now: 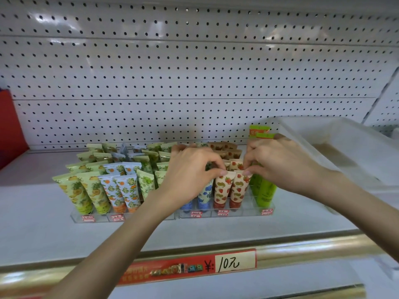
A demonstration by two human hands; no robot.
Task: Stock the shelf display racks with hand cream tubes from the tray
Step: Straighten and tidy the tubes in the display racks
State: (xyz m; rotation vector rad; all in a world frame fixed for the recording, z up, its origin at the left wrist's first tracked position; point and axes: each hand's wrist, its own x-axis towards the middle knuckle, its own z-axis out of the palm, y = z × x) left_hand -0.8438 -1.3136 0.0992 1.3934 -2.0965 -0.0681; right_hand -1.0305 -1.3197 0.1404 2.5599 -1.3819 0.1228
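Two clear display racks [226, 213] stand side by side on the white shelf [43, 212], filled with upright hand cream tubes. Two strawberry-print tubes [222, 190] stand cap-down in the front of the right rack. My left hand [190, 169] pinches the top edge of the left strawberry tube. My right hand [278, 162] pinches the top of the right strawberry tube [238, 190]. Blue-print tubes [204, 196] sit partly hidden under my left hand. A translucent tray [345, 147] stands at the right.
Pineapple [82, 190] and orange-print tubes [121, 190] fill the left rack. Plain green tubes [266, 190] stand at the right rack's end. A white pegboard wall [194, 72] backs the shelf. A gold rail with a red price tag [216, 264] runs along the front. A red object [10, 130] sits far left.
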